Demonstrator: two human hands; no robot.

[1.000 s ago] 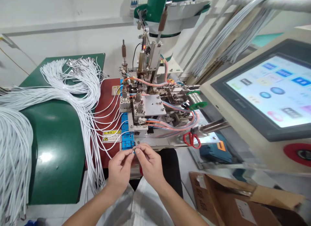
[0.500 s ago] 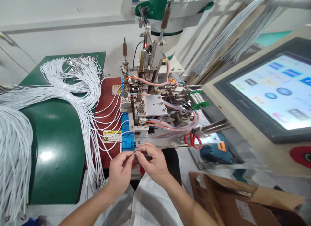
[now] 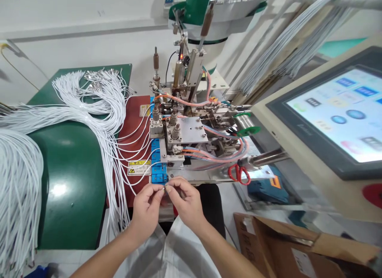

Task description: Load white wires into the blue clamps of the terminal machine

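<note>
My left hand (image 3: 146, 208) and my right hand (image 3: 185, 202) meet fingertip to fingertip just in front of the machine's near edge. Both are pinched on the small metal-tipped end of a white cable (image 3: 165, 188). Directly beyond them sits a row of blue clamps (image 3: 157, 162), several holding white cable ends. The clamps run along the left side of the metal machine head (image 3: 186, 130), which carries cylinders and pink and blue hoses.
A big bundle of white cables (image 3: 89, 106) drapes over the green table (image 3: 71, 182) at left. Red scissors (image 3: 238, 173) lie on the machine plate. A touch screen (image 3: 337, 114) stands at right, cardboard boxes (image 3: 298, 246) below it, a green feeder bowl (image 3: 209, 7) behind.
Both hands have stayed pinched together at the same spot by the blue clamps. The view has shifted slightly, so the machine sits a little farther right and lower.
</note>
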